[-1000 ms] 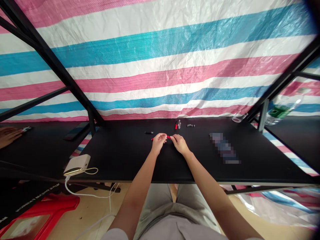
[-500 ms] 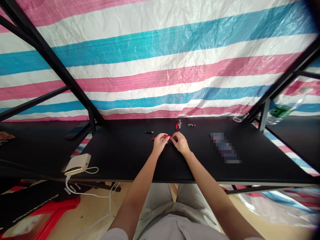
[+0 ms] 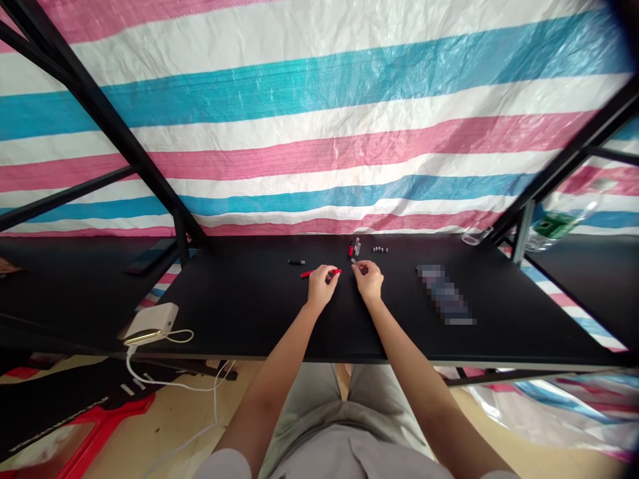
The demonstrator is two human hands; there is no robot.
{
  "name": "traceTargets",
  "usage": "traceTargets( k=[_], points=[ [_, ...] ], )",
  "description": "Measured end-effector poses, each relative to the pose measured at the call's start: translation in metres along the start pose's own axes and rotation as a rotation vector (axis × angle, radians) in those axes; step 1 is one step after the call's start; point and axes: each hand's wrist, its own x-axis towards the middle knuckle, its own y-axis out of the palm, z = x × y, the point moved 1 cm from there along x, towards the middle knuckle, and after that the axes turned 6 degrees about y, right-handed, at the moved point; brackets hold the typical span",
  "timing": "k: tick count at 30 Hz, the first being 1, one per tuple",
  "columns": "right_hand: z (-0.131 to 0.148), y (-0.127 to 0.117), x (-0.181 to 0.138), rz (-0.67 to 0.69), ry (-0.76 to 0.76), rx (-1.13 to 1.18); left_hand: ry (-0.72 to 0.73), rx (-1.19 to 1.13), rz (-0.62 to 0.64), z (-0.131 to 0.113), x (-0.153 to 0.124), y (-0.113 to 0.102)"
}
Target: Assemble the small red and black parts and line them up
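My left hand [image 3: 320, 287] is closed in a pinch on a slim red pen-like piece [image 3: 337, 271], whose tip points right. Another red length [image 3: 306, 274] shows on the other side of those fingers; I cannot tell if it is the same piece. My right hand [image 3: 370, 282] pinches a small greyish, partly clear piece [image 3: 355, 263], apart from the red one. Beyond the right hand are a small red part [image 3: 351, 250] with a dark top and narrow clear parts [image 3: 357, 247]. A short black piece [image 3: 296, 262] with a grey end lies left of my left hand.
Several small shiny parts [image 3: 379, 250] form a row on the black table [image 3: 239, 299]. A blurred-out flat object [image 3: 446, 295] lies right, a clear cup [image 3: 476, 234] behind it. A white box [image 3: 152, 322] with cables sits left. Black frame bars [image 3: 114, 143] slant up both sides.
My hands have moved apart. The right hand has shifted right with the greyish piece, leaving the red piece in my left hand.
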Motion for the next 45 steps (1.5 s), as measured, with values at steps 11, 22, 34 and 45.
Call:
traceTargets(
  k=[11, 22, 34, 45],
  points=[
    [-0.017, 0.004, 0.047, 0.132, 0.146, -0.096, -0.101, 0.399, 0.159, -0.013, 0.053, 0.040],
    [-0.019, 0.015, 0.050, 0.103, 0.003, -0.285, -0.219, 0.501, 0.186, 0.007, 0.070, 0.072],
    [-0.023, 0.019, 0.051, 0.087, -0.019, -0.275, -0.327, 0.501, 0.162, 0.008, 0.078, 0.078],
    [-0.017, 0.014, 0.048, 0.121, 0.005, -0.299, -0.324, 0.508, 0.189, 0.007, 0.073, 0.073]
  ],
)
